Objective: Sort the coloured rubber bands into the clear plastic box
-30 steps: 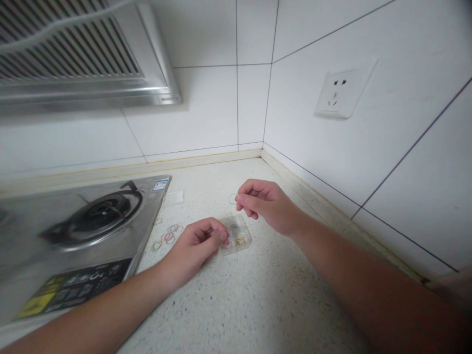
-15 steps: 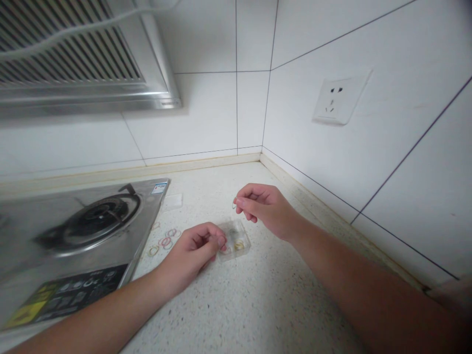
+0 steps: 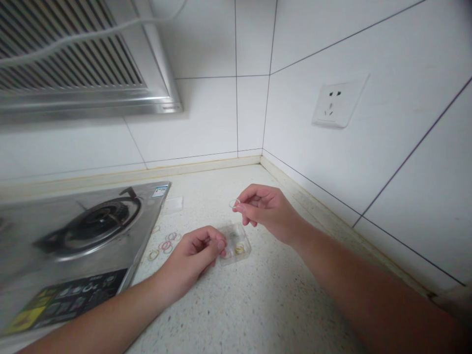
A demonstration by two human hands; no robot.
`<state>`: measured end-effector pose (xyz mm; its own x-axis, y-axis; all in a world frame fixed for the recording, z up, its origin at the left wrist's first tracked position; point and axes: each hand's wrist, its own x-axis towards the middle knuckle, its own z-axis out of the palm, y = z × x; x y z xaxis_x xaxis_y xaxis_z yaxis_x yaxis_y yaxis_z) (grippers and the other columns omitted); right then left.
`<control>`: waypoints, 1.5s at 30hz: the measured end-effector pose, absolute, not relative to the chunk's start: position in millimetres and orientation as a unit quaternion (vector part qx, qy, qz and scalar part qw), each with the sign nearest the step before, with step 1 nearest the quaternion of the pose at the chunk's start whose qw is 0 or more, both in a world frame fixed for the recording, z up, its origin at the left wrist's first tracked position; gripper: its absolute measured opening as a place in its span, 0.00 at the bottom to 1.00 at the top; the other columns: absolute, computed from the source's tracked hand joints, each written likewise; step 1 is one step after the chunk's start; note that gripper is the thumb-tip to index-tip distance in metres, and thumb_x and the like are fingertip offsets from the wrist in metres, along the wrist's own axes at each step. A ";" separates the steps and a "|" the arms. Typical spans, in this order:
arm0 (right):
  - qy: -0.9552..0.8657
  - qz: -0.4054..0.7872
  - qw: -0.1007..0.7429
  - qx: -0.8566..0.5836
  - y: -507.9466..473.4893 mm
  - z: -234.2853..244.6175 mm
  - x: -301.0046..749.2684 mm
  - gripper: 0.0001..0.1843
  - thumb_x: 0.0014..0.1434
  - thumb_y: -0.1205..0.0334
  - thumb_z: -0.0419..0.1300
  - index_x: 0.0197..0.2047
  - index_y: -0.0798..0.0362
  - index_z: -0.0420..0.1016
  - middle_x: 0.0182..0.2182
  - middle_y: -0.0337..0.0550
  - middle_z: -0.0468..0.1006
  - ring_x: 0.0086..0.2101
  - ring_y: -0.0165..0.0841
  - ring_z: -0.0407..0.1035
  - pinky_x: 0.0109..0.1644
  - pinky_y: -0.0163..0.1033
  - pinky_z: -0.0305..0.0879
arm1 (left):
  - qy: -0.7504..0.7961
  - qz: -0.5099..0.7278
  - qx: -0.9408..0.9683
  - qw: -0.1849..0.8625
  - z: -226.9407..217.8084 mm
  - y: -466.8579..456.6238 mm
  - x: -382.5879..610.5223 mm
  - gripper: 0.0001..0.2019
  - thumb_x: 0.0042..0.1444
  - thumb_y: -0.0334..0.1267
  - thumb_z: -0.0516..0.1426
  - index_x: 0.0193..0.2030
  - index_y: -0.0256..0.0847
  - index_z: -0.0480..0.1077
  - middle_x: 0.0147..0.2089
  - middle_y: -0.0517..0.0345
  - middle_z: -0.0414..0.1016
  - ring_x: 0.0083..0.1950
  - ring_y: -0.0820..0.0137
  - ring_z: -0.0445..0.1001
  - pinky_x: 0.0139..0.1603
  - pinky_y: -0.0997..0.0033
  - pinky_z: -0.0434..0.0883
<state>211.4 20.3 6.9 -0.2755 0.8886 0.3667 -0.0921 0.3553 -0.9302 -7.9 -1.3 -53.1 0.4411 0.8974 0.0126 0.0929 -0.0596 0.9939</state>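
A small clear plastic box (image 3: 236,244) with a few small rubber bands inside sits on the speckled countertop (image 3: 243,305). My left hand (image 3: 191,258) rests beside it, fingers curled, thumb and forefinger pinching the box's left edge. My right hand (image 3: 267,209) hovers just above and behind the box, pinching a thin pale rubber band (image 3: 233,203) between thumb and forefinger. Several loose coloured rubber bands (image 3: 164,244) lie on the counter left of the box, next to the stove.
A steel gas stove (image 3: 81,231) with a black burner fills the left. A clear lid (image 3: 173,204) lies beside its far corner. A range hood (image 3: 84,59) hangs above. White tiled walls meet in the corner; a wall socket (image 3: 337,103) is on the right wall.
My right hand has dropped slightly toward the box, still pinching the band. My left hand has stayed at the box's edge. The view has shifted down a little.
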 end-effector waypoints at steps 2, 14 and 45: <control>-0.640 0.477 0.516 -0.311 19.5 8.1 211.6 0.12 0.53 0.57 0.72 0.34 0.55 0.77 0.31 0.41 0.82 0.23 0.25 0.72 0.22 0.28 0.61 | 0.389 0.357 0.636 0.563 -52.3 -1.7 -7.6 0.20 0.60 0.56 0.62 0.35 0.38 0.70 0.24 0.64 0.63 0.23 0.77 0.54 0.22 0.74 0.49; -0.645 0.511 0.492 -0.285 17.2 10.8 212.9 0.11 0.57 0.56 0.70 0.34 0.55 0.77 0.35 0.44 0.84 0.26 0.26 0.75 0.24 0.28 0.63 | 0.369 0.375 0.638 0.562 -45.1 -4.6 -4.6 0.18 0.61 0.52 0.62 0.33 0.37 0.71 0.26 0.61 0.67 0.25 0.77 0.58 0.25 0.76 0.53; -0.804 0.336 0.372 -0.320 14.4 3.0 213.4 0.10 0.60 0.55 0.67 0.37 0.53 0.81 0.27 0.39 0.78 0.26 0.27 0.68 0.29 0.33 0.63 | 0.358 0.391 0.617 0.581 -54.5 -1.7 -10.7 0.20 0.64 0.54 0.59 0.32 0.37 0.71 0.24 0.61 0.65 0.24 0.76 0.57 0.24 0.73 0.50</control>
